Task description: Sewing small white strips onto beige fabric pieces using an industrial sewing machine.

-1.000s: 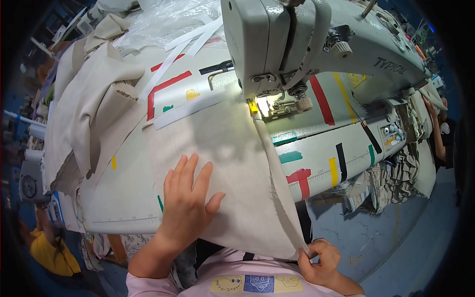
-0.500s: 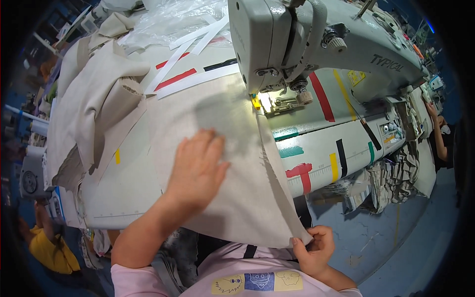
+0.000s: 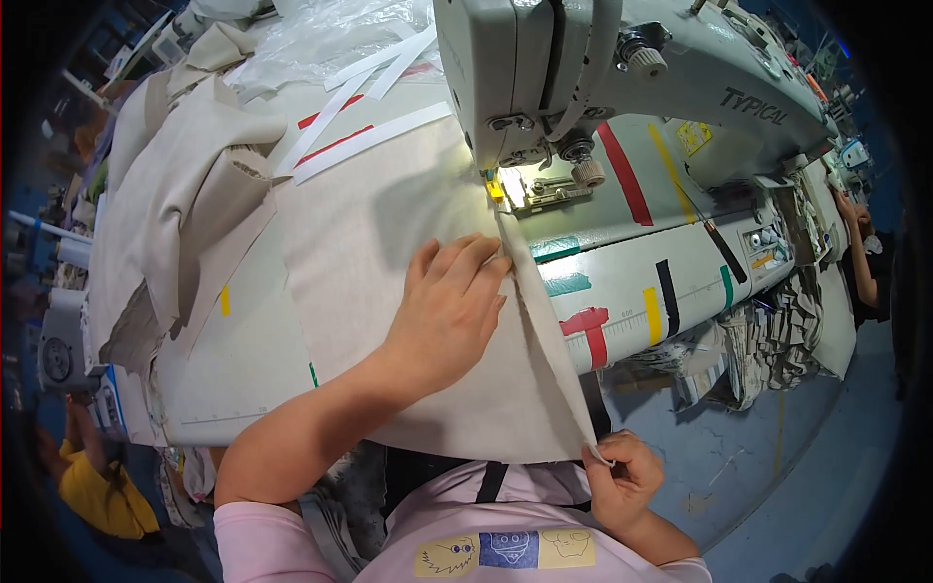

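A beige cloth panel (image 3: 360, 214) lies on the sewing machine's bed, its right edge folded over in a narrow strip. The far end of that fold runs under the lit needle area beside a yellow piece (image 3: 494, 188). My left hand (image 3: 449, 311) rests palm down on the cloth, its fingers slightly bent and its fingertips by the folded edge, just in front of the needle. At the near right corner of the panel, my right hand (image 3: 627, 476) pinches the folded edge between thumb and fingers. The grey sewing machine (image 3: 505, 78) stands over the far end.
A heap of beige cloth (image 3: 185, 204) lies on the left. White strips (image 3: 374, 141) and clear plastic (image 3: 321, 44) are at the back. Coloured tapes mark the bed; a thin dark-handled tool (image 3: 724, 248) lies at right. Stacked cloth (image 3: 768, 355) hangs beyond. Other people are at both sides.
My left hand has slid right across the cloth to the folded edge. My right hand still pinches the corner, which has moved slightly away from me. The view has shifted a little.
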Demonstrator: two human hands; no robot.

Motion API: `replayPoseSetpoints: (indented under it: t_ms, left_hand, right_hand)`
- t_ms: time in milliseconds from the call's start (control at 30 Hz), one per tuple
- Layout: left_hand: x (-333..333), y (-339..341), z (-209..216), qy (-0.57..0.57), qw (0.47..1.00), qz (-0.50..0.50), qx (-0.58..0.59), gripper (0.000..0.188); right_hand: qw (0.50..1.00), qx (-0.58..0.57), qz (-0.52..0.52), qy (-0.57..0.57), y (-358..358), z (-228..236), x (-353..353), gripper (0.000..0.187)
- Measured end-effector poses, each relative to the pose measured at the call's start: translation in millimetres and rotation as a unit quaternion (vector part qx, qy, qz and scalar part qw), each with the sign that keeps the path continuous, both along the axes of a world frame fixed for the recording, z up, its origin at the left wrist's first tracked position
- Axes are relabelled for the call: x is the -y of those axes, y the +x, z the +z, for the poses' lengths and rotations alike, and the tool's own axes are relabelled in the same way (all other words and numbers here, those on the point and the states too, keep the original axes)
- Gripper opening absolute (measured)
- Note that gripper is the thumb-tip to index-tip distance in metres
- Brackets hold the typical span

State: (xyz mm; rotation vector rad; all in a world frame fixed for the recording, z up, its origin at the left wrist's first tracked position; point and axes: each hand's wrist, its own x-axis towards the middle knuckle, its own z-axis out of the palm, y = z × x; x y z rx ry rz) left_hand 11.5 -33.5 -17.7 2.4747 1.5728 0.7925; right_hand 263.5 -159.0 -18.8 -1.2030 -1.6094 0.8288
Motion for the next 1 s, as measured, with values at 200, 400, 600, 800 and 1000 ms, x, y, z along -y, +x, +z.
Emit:
replayPoseSetpoints:
  t_ms: [200,400,600,800,1000]
  left_hand:
    - [3,-3,4,-0.052,0.997,-0.057,0.011,0.042]
    - [-17,-26,10,-0.010,0.992,-0.117,-0.038,0.048]
    - [-8,-23,11,-0.049,0.985,-0.146,-0.073,0.047]
    - [-16,-31,17,0.019,0.974,-0.169,-0.151,0.048]
    - [-23,-35,21,0.024,0.970,-0.169,-0.172,0.044]
  right_hand:
    - [0.994,0.039,0.062,0.081,-10,10,-34,0.022]
    - [0.991,0.066,0.073,0.096,-26,7,-57,0.021]
    - [0.979,0.107,0.093,0.144,-42,2,-85,0.019]
    - [0.973,0.139,0.094,0.160,-57,4,-112,0.015]
    - [0.966,0.169,0.092,0.171,-72,2,-142,0.015]
